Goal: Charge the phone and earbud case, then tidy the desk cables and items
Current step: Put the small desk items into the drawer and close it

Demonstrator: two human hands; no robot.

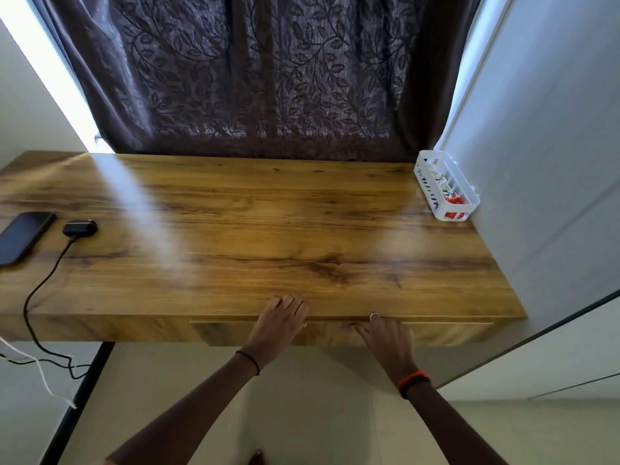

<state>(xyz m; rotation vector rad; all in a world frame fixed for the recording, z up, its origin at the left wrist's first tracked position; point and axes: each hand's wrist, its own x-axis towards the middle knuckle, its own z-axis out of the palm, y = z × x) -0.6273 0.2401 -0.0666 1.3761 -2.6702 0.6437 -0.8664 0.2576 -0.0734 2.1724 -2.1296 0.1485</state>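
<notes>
Left hand (280,322) resting on desk (268,213) edge; right hand (385,342) touching drawer front (453,332).

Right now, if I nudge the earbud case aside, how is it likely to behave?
The earbud case looks small and rounded, so it is probably light and would slide easily on the smooth desk. The black cable plugged into it drops over the front edge, so it may tug or swivel the case. Its glossy shell could be slippery to pinch.

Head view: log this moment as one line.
black phone: left on wooden desk | black earbud case: black cable plugged in | left hand: on desk edge | right hand: on drawer front by silver knob
</notes>
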